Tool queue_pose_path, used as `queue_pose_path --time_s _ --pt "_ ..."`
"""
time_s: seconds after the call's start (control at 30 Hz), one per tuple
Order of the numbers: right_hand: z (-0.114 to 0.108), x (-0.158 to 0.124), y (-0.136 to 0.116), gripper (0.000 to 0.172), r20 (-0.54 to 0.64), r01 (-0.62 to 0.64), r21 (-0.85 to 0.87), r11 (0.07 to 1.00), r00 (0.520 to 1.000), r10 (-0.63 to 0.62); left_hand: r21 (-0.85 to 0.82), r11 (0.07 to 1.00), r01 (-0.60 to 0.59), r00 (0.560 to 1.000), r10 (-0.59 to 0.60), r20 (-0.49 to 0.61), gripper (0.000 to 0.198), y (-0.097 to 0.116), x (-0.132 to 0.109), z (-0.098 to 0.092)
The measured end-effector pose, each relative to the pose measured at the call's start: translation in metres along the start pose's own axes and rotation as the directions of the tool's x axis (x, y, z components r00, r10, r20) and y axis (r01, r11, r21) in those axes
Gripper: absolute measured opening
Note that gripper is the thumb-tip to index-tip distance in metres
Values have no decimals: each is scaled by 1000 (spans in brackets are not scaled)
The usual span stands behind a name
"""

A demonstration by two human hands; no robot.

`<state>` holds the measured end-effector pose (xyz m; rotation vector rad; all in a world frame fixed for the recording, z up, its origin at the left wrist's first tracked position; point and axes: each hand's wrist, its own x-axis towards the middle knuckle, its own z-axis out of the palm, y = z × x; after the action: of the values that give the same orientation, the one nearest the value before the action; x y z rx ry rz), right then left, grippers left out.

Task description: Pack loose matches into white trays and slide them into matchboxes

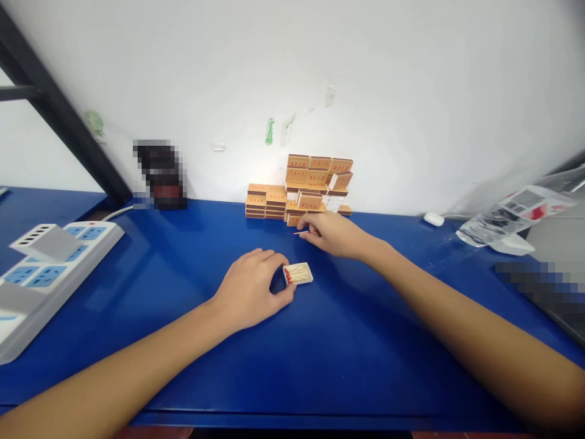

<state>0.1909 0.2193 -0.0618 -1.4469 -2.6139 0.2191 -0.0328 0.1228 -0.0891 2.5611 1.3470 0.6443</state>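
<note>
My left hand point(256, 283) grips the near-left end of a white matchbox tray point(307, 278), thumb on one side and fingers on the other. Several red-tipped matches point(299, 272) lie inside the tray. Farther back, my right hand point(331, 233) pinches a single match point(300, 232), its red head pointing left. Just behind that hand stands a stack of yellow-brown matchboxes point(305, 177), some upright and some lying flat. A lower pile of matchboxes point(265, 201) adjoins it on the left. My right hand hides part of the stack's lower front.
On the left lies a white power strip point(98, 235) with plugs in it. A clear plastic bottle point(507, 213) and a small white case point(434, 219) are at the right. A blurred dark object point(162, 177) leans on the white wall. The blue tabletop point(292, 366) spans the view.
</note>
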Motion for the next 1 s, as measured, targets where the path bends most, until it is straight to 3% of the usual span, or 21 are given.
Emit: queue_pose_path --time_s 0.2,0.37,0.47,0.67,0.8,1.0 --pt "4 -4 8 12 66 -35 0 999 997 35 -16 1000 -1 1000 0 -3 16 -1 2 0" --pt "-10 -41 -25 17 105 59 97 994 992 -69 -23 1000 11 1000 -11 7 17 -2 3 0" --pt "-12 -57 -42 16 170 71 51 996 982 -78 -28 1000 11 1000 -11 17 17 -1 2 -1" --pt "-8 -64 -23 15 -44 105 283 953 994 -97 -63 997 -40 999 39 -29 18 -2 2 -2" --pt "-2 -73 -13 16 -72 135 402 906 991 -115 -72 995 -65 998 64 -19 20 -4 4 -1" --pt "4 -82 -27 15 -67 225 258 940 974 -215 -92 992 -84 996 84 -2 21 -4 5 1"
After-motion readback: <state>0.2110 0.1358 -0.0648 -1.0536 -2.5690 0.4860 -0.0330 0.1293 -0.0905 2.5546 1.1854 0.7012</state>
